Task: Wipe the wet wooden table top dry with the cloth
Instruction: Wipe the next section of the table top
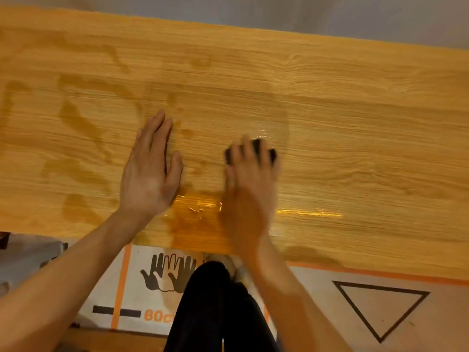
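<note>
We look down on the wooden table top, which fills most of the view and runs from left to right with a pale wall behind its far edge. Much of it is wet. Dark damp blotches spread over the left part, a faint rectangular film lies in the middle, and the brightest standing water glistens near the front edge between our two wrists, with a thin shining streak running on to the right of it. The right part of the top looks mostly dry.

Below the near edge we see a floor mat printed with a triangle, hand outlines and orange lines, and our dark trousers in the middle.

Our left hand lies flat and open on the wood, fingers together and pointing away, holding nothing. It seems to brace us. Our right hand is blurred, so we judge it is in mid-stroke. It presses down with spread fingers on the cloth, a small dark wad just right of centre, of which only the far edge shows past the fingertips.

We judge that the wiping is under way and far from done. The next move calls for drawing the cloth back toward us through the bright puddle at the front edge, then working left across the dark blotches. The cloth looks small against so much water, so we may need to turn or wring it.
</note>
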`<state>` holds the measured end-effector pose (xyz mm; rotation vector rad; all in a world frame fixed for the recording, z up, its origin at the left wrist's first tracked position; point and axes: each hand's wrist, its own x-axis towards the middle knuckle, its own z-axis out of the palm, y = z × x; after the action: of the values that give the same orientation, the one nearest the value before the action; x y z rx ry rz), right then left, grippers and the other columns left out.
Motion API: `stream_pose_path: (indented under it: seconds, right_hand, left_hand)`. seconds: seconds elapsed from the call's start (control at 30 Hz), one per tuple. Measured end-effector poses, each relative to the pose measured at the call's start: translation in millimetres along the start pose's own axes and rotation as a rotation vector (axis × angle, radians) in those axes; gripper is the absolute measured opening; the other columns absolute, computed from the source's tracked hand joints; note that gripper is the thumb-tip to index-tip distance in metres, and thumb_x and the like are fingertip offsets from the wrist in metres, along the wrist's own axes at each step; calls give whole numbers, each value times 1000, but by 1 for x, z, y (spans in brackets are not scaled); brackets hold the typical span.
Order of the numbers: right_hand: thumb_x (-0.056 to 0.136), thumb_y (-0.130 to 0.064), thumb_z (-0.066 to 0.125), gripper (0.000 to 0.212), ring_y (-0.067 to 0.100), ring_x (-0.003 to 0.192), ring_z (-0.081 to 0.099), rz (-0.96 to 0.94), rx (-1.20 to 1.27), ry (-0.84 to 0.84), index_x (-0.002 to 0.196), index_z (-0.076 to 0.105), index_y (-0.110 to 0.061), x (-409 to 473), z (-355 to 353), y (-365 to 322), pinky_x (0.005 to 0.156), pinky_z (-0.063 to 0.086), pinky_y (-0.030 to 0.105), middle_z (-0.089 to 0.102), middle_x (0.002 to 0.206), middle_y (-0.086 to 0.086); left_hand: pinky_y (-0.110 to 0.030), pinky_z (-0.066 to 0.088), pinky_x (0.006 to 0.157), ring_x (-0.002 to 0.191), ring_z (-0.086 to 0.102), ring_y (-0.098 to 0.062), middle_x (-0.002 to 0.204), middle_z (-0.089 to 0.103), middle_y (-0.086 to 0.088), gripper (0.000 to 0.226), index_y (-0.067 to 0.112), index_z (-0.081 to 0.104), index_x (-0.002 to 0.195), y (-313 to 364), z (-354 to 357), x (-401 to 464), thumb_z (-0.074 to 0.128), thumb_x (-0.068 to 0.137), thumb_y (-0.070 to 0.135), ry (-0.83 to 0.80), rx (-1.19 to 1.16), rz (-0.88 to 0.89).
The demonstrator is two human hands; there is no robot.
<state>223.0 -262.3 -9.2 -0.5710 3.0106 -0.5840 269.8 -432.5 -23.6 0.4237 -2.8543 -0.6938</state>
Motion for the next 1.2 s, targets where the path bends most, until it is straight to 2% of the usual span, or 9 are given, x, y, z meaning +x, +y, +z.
stream_pose_path:
  seconds: [0.2, 0.37, 0.5, 0.63, 0.73, 0.83, 1.03, 1.13, 1.2]
  right_hand:
    - [89, -16, 66, 42, 35, 136, 42, -315, -36, -113, 130, 58, -13, 1, -11, 29, 114, 29, 56, 53, 142, 9]
    - [104, -24, 37, 42, 27, 145, 25, 127, 64, 19, 142, 46, -12, -19, -71, 141, 120, 14, 48, 39, 153, 4]
    - [103, -23, 37, 43, 31, 145, 25, 268, 56, 98, 143, 45, -9, -25, -61, 121, 120, 10, 50, 39, 152, 8]
    - [86, -13, 68, 43, 35, 133, 44, 8, -96, 27, 128, 58, -11, -25, -13, 29, 111, 26, 52, 53, 140, 12]
    - [93, -19, 61, 42, 30, 140, 38, -108, 47, 21, 134, 55, -13, -37, 15, -27, 118, 24, 50, 50, 145, 8]
    - [100, -27, 47, 40, 28, 142, 35, -253, 9, -59, 137, 52, -13, -37, 6, -4, 118, 26, 49, 47, 147, 6]
    - [105, -29, 33, 45, 23, 148, 19, 206, 50, 13, 147, 40, -13, -64, -61, 118, 119, 17, 50, 34, 156, 2]
    - [105, -28, 30, 47, 28, 147, 21, 322, 22, 96, 146, 40, -9, -72, -56, 109, 119, 15, 51, 34, 156, 7]
    - [105, -25, 33, 45, 31, 146, 24, 296, 20, 143, 144, 43, -7, -69, -41, 75, 119, 14, 50, 37, 154, 9]
  left_hand:
    - [-54, 31, 120, 154, 26, -22, 164, 31, -11, 56, 3, 35, 155, 2, -2, -1, 44, 105, 28, 3, -42, -9]
    - [-52, 31, 121, 154, 25, -22, 164, 31, -10, 55, 2, 36, 155, 1, -1, 0, 42, 107, 28, 19, -31, -9]
    - [-51, 31, 121, 154, 25, -22, 164, 30, -10, 54, 3, 36, 155, -1, -2, 1, 40, 108, 30, 27, -20, -18]
    - [-51, 31, 121, 153, 27, -23, 163, 32, -10, 54, 2, 36, 154, 0, -2, 1, 40, 108, 29, 25, -21, -7]
    - [-49, 29, 122, 153, 26, -22, 163, 31, -10, 51, 2, 36, 155, 1, -1, 2, 37, 109, 26, 24, -8, -17]
    - [-47, 26, 124, 153, 26, -20, 164, 31, -10, 50, 3, 36, 155, 1, -1, 3, 36, 110, 25, 15, -6, -27]
    - [-41, 20, 127, 154, 24, -23, 164, 31, -12, 50, 2, 37, 154, 3, -2, 2, 38, 108, 22, 24, -13, -33]
    - [-44, 22, 126, 152, 27, -25, 162, 34, -13, 49, 1, 41, 152, -4, -4, 3, 40, 106, 18, 7, -101, -15]
    - [-34, 20, 127, 150, 31, -27, 160, 37, -15, 48, 0, 43, 150, -9, -10, 3, 40, 105, 15, -29, -160, 19]
